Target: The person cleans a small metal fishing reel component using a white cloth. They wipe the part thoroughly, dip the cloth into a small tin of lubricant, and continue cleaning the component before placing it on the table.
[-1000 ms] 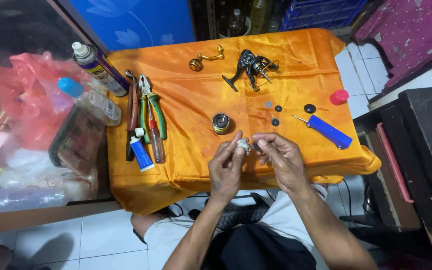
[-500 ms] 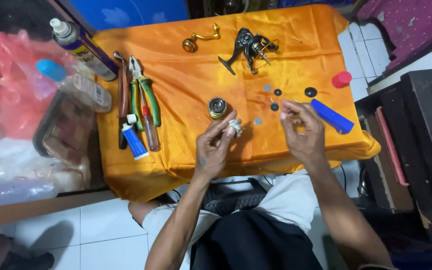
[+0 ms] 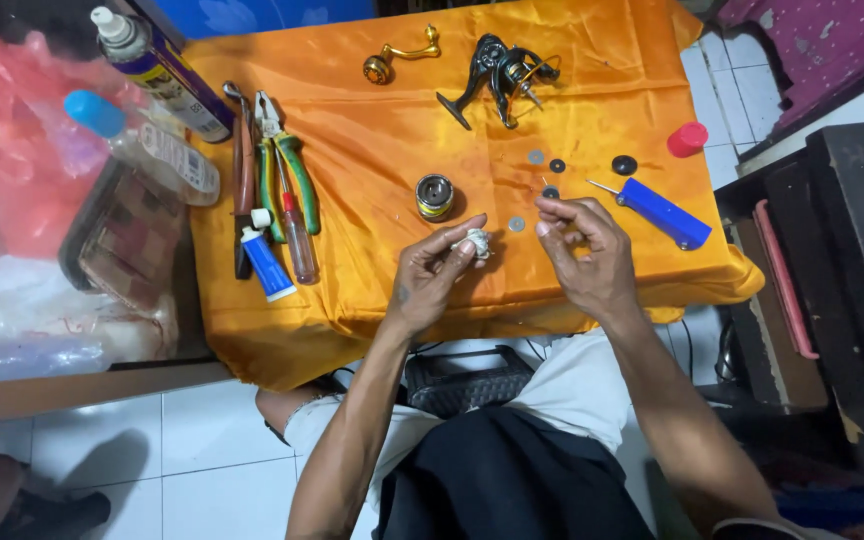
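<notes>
My left hand pinches a small crumpled white wad over the orange cloth. My right hand hovers just to its right, fingertips pinched together near a small washer on the cloth; whether it holds anything is too small to tell. A round metal spool stands just beyond my left hand. Small dark and grey washers lie beyond my right hand. A black fishing reel body and a gold handle lie at the far side.
Pliers, a small screwdriver and a blue-white tube lie at the cloth's left. A spray can and a plastic bottle sit further left. A blue-handled tool and red cap are at right.
My hands have drawn apart from each other; the left keeps the white wad, the right has moved right toward the washers. The view has shifted closer.
</notes>
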